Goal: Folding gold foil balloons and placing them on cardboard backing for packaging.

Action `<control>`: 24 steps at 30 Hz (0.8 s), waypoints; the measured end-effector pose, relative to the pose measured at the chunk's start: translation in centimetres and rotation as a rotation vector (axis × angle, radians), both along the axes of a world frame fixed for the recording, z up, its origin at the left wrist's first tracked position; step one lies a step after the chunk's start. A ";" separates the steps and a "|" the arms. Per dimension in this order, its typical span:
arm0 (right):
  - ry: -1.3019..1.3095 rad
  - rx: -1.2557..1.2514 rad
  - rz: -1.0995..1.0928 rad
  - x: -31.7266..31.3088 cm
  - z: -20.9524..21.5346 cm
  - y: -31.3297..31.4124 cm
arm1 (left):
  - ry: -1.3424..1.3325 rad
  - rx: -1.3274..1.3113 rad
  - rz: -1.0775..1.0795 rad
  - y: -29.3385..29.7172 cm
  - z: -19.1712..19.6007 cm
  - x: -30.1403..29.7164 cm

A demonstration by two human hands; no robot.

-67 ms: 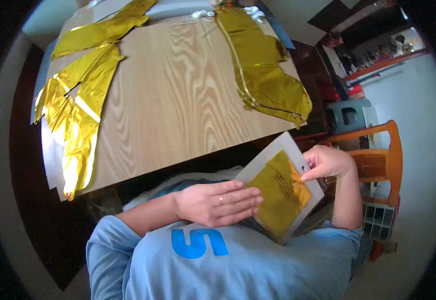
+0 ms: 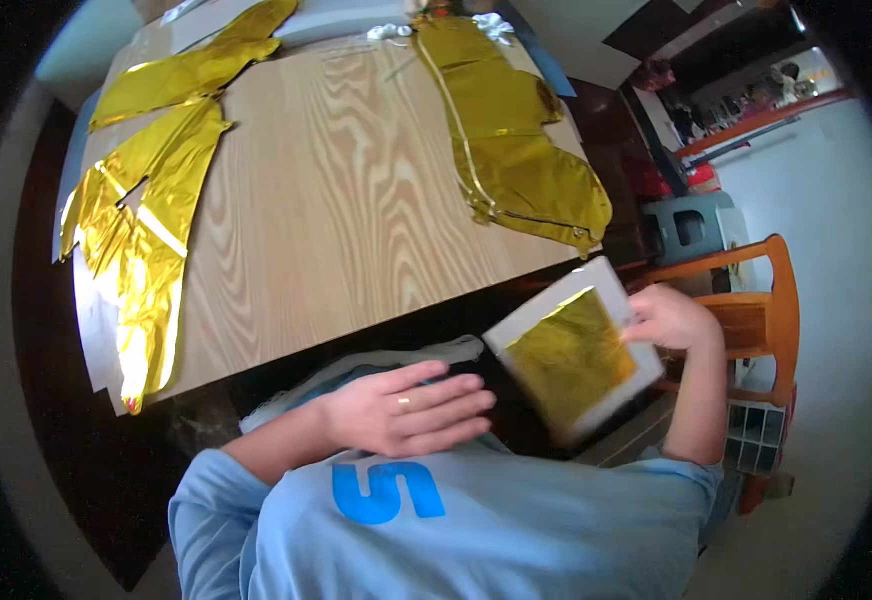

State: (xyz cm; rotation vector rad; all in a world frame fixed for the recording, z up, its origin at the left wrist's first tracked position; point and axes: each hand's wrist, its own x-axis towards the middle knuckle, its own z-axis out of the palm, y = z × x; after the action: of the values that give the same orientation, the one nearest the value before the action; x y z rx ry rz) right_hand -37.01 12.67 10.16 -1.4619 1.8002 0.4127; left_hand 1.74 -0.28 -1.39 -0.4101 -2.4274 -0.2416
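Observation:
A flat packet with pale edges and gold foil (image 2: 571,360) tilts in front of me, beyond the table's near edge on my side. My right hand (image 2: 671,318) pinches it by its right edge, slightly blurred. Its lower part is smeared by motion. My left hand (image 2: 411,410), with a ring on one finger, is held flat before my chest, fingers stretched out. A gap separates its fingertips from the packet. Flattened gold foil shapes lie on the table: a long creased one (image 2: 156,210) at left and a wide one (image 2: 516,130) at right, like uninflated foil balloons.
The wood-grain tabletop (image 2: 306,200) stretches ahead. Small white bundles (image 2: 388,33) lie at its far side. To my right stand a wooden chair (image 2: 776,320) and a grey plastic stool (image 2: 691,228). Behind them is a shelf with assorted items (image 2: 756,100).
The packet has shifted right and turned a little in my right hand. My left hand has drawn left, away from the packet. The whole view has shifted slightly.

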 end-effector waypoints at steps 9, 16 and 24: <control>1.089 -0.757 0.072 -15.5 -7.6 3.4 | -0.247 0.172 0.194 -1.7 -3.6 5.8; 0.754 -0.681 -0.098 -20.7 -20.8 -4.6 | -0.281 0.236 0.349 -1.4 -3.7 7.7; 0.580 -0.340 -0.079 -22.5 -21.3 -12.0 | -0.134 0.218 0.684 -1.4 -1.9 14.1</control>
State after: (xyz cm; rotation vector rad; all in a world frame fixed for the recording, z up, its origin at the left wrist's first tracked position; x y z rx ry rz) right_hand -59.47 0.69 -11.18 -1.5980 2.4784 0.5510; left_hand 15.81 -1.72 -3.25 0.5452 -2.4777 -0.2278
